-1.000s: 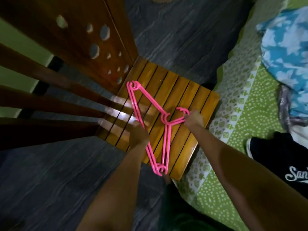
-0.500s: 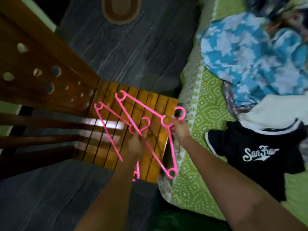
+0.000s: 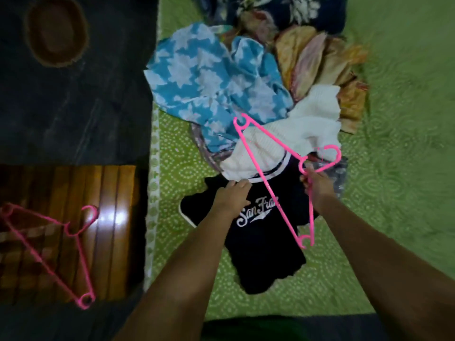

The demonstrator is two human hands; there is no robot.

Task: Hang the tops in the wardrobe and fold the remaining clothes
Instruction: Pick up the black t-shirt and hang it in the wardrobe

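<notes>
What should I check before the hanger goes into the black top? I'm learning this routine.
1. Pink hanger gripped by the right hand near its hook: ok.
2. Left hand on the black top near its neckline: ok.
3. Neck opening accessible: not ok, the white garment overlaps it.
4. Top spread flat on the green bedsheet: not ok, its hem is bunched.
5. Spare hanger on the wooden stool: ok.
</notes>
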